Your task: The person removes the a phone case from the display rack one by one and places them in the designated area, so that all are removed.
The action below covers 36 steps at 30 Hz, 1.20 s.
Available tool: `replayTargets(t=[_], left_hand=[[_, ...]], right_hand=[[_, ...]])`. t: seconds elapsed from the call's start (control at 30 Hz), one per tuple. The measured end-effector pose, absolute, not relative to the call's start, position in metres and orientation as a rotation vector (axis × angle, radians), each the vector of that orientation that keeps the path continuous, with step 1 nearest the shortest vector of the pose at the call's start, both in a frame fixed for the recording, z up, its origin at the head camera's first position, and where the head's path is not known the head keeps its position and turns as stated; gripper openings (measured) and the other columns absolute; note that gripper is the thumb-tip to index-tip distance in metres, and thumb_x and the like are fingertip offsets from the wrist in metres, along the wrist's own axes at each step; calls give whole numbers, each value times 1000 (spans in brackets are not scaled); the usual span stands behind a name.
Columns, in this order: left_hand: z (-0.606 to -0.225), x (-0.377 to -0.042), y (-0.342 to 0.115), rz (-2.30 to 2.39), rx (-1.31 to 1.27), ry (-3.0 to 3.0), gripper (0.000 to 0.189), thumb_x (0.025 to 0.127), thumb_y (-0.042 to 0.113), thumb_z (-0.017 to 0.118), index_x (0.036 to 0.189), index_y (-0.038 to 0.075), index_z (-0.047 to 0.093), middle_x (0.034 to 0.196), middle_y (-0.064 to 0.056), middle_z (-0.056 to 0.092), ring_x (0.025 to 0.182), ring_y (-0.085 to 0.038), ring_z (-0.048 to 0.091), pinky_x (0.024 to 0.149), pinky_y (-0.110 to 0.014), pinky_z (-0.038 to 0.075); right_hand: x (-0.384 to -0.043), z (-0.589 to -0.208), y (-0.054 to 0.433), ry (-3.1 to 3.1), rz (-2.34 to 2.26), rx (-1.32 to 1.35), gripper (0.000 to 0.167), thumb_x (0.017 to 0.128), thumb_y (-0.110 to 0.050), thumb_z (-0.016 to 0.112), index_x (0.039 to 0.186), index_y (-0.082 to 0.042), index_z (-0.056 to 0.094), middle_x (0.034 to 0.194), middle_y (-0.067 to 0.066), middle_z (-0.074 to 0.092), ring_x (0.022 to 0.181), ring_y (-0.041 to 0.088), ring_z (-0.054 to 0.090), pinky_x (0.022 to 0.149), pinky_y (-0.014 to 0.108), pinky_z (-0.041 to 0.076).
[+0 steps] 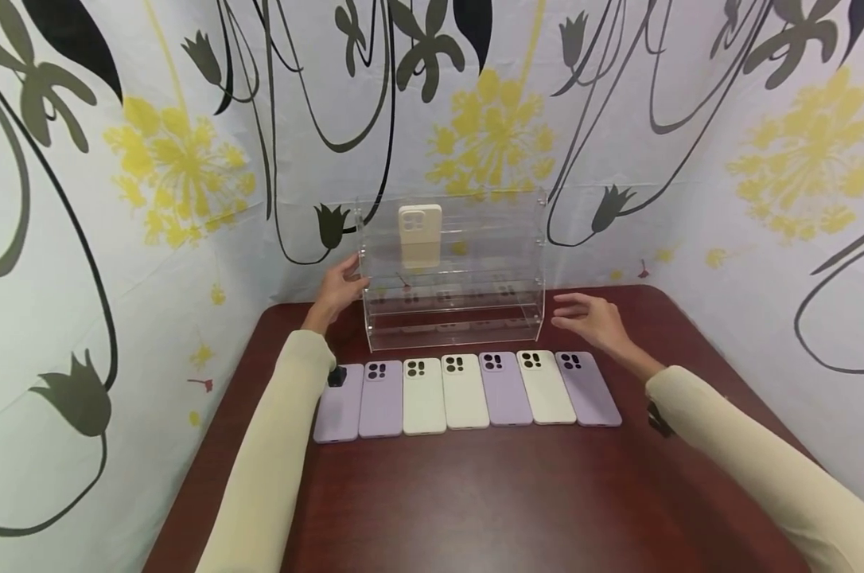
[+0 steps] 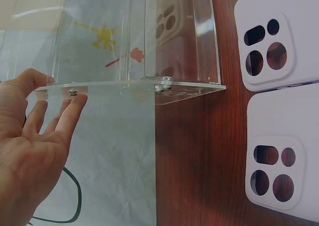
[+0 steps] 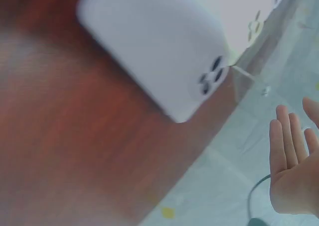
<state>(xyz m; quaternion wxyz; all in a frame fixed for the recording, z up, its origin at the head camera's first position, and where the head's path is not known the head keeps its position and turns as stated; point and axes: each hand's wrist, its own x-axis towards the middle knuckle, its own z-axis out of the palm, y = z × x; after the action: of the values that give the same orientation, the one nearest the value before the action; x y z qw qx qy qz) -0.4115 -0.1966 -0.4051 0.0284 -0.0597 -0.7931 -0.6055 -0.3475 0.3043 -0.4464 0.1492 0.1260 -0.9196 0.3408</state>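
Note:
A clear acrylic tiered display rack (image 1: 468, 307) stands at the back of the table. My left hand (image 1: 340, 286) is at its left side; in the left wrist view its thumb and fingers (image 2: 72, 119) pinch the side panel near the edge. One cream phone case (image 1: 421, 225) leans upright on an upper tier, left of the middle. My right hand (image 1: 591, 320) hovers beside the rack's right side, fingers extended and holding nothing. In front of the rack lies a row of lavender and white phone cases; the rightmost lavender case (image 1: 588, 390) is nearest my right hand.
The dark red-brown table (image 1: 468, 501) runs from the rack toward me. Patterned fabric walls (image 1: 375, 103) with yellow flowers and grey leaves close in the back and both sides. Dark wrist cameras sit at both sleeves (image 1: 267, 454).

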Motion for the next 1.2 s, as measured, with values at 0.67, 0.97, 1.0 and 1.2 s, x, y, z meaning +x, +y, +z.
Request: replayTargets(t=[0.67,0.97,1.0,1.2], left_hand=[[-407,-413,-201,-1844,-187,-2423,72,98,-3,62,162,13,35,163,-16,38,143,-40,46,114,-47,44],[-408,-415,-199,-1877,-193,-2410,71,99,-3,62,162,15,36,164,-16,36,145,-41,44,113,-48,45],[-408,-415,-199,-1876,-196,-2411,71,99,-3,62,162,15,36,165,-16,36,145,-41,44,113,-48,45],[-409,-416,-198,-1872,-196,-2416,71,99,-1,62,163,15,35,164,-14,37,146,-39,44,113,-46,44]], right_hand=[[-392,-375,197,-2572,1093,521,48,91,-17,82,137,-13,68,109,12,79,89,28,77,48,24,40],[-407,-354,167,-2530,1191,537,50,91,-18,83,138,-14,67,114,12,77,97,27,77,82,44,62],[-409,-352,164,-2525,1193,536,50,91,-18,83,138,-13,67,115,13,77,98,28,77,82,45,62],[-419,-340,150,-2484,1224,564,48,91,-17,82,137,-11,68,117,15,76,101,29,76,85,46,61]])
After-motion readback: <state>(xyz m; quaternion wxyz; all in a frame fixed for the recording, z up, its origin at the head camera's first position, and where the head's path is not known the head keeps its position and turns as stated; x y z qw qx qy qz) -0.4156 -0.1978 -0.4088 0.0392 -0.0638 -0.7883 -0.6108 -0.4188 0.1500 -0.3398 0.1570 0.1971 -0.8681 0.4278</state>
